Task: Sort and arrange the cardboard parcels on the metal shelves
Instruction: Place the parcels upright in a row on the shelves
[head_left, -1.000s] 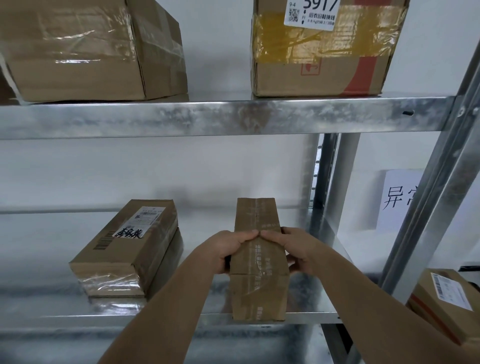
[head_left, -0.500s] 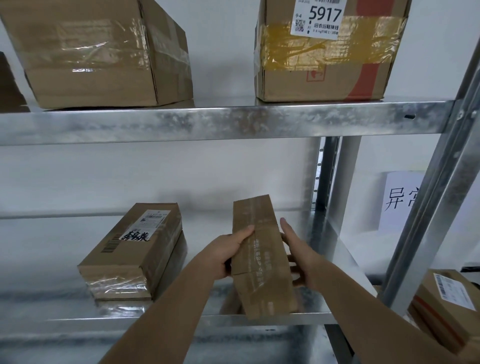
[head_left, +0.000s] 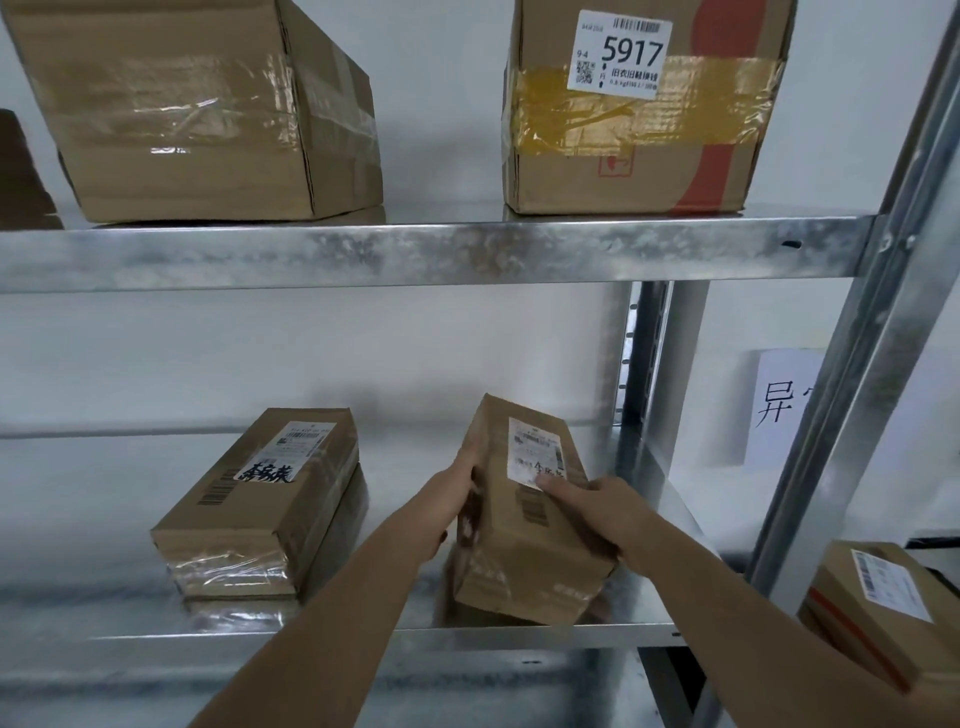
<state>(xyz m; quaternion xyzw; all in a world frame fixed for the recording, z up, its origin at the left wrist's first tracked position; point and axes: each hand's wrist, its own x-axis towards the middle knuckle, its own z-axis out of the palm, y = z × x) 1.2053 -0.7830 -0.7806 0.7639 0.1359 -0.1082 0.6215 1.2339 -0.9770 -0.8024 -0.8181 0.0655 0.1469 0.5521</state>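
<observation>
A narrow cardboard parcel (head_left: 524, 540) with a white label on its upper face is tilted above the lower metal shelf (head_left: 519, 635), near the shelf's right end. My left hand (head_left: 457, 499) grips the parcel's left side. My right hand (head_left: 602, 514) holds its right side, the index finger lying across the label. A flat labelled parcel (head_left: 260, 499) lies to the left on the same shelf.
The upper shelf (head_left: 415, 254) carries a large taped box (head_left: 197, 109) at left and a box labelled 5917 (head_left: 639, 109) at right. A steel upright (head_left: 852, 415) stands at right. Another labelled parcel (head_left: 883, 608) sits lower right beyond it.
The narrow parcel has been turned over in both hands, so its labelled face now points up. It has tilted and shifted a little to the right.
</observation>
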